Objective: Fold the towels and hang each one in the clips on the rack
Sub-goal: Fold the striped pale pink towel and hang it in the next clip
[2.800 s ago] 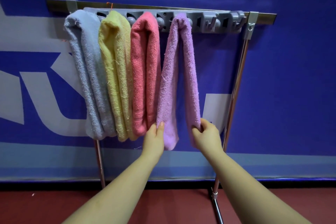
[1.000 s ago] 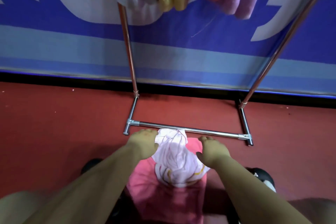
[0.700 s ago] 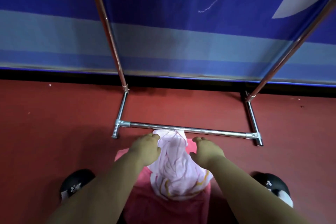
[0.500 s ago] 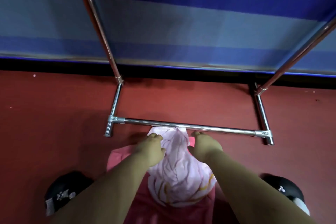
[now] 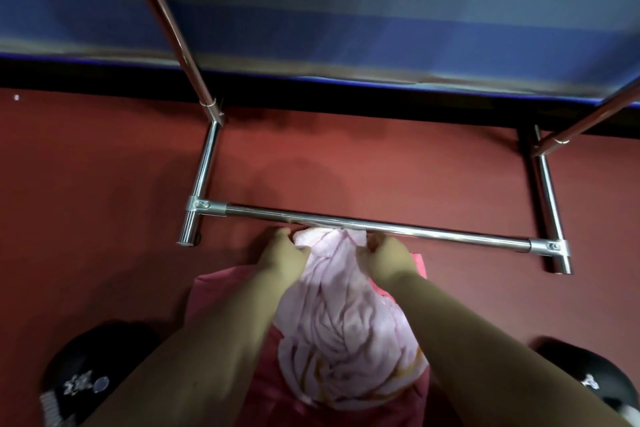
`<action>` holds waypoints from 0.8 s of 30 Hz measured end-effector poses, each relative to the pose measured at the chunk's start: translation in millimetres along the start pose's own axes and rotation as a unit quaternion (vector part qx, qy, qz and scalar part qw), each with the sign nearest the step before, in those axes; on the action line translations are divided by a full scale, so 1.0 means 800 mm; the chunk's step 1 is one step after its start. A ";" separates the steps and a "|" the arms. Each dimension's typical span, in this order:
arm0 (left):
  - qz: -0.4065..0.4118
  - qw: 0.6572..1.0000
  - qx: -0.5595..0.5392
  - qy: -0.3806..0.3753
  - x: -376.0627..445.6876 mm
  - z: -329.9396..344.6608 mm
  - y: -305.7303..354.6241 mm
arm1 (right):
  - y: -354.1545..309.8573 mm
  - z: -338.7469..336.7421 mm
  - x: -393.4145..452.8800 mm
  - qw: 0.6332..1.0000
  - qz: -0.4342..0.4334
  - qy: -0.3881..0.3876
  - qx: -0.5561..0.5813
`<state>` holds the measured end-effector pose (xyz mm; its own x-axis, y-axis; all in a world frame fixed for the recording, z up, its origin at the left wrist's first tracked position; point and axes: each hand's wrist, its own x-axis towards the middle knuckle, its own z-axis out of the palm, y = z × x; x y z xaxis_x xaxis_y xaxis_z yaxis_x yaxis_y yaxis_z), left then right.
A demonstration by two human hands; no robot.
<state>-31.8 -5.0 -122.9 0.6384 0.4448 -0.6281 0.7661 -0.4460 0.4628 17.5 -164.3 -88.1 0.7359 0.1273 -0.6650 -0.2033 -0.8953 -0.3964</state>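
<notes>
On the floor (image 5: 104, 184), the rack's base bar (image 5: 377, 227) runs left to right, joined at each end to a foot rail; two uprights rise from the rails' far ends, close to the wall (image 5: 346, 10) behind. Just in front of the bar lies a crumpled towel (image 5: 346, 322), its far edge touching the bar, on top of another cloth (image 5: 214, 291). The left hand (image 5: 282, 258) and right hand (image 5: 388, 262) flank the towel's far end, gripping it. A shoe sits near each front corner: left shoe (image 5: 83, 378), right shoe (image 5: 588, 381).

Both forearms are seen bare, with no sleeves. Black shoes (image 5: 86, 378) with white markings are worn, one at each lower corner.
</notes>
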 end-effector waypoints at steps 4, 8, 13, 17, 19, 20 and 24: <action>0.038 0.998 0.034 -0.041 -0.027 -0.015 0.014 | -0.004 -0.013 -0.018 0.998 0.008 0.014 0.062; 0.098 0.994 0.035 -0.028 -0.084 -0.061 0.041 | -0.011 -0.051 -0.062 0.995 -0.018 0.029 0.092; 0.170 0.985 0.026 -0.015 -0.187 -0.140 0.073 | -0.024 -0.113 -0.168 0.991 -0.092 0.040 0.090; 0.219 0.972 0.085 0.023 -0.281 -0.203 0.101 | -0.032 -0.154 -0.260 0.987 -0.137 0.059 0.064; 0.241 0.965 0.083 0.060 -0.327 -0.229 0.116 | -0.040 -0.172 -0.305 0.982 -0.160 0.076 0.062; 0.249 0.962 0.080 0.084 -0.348 -0.239 0.122 | -0.044 -0.179 -0.325 0.980 -0.171 0.085 0.057; 0.276 0.948 0.033 0.158 -0.412 -0.266 0.129 | -0.050 -0.200 -0.392 0.963 -0.226 0.131 0.069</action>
<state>-147.7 -32.4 265.0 0.9388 0.3353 -0.0789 0.3098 -0.7216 0.6191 -102.2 -236.6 237.5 0.9029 0.3635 -0.2295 0.1062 -0.7059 -0.7003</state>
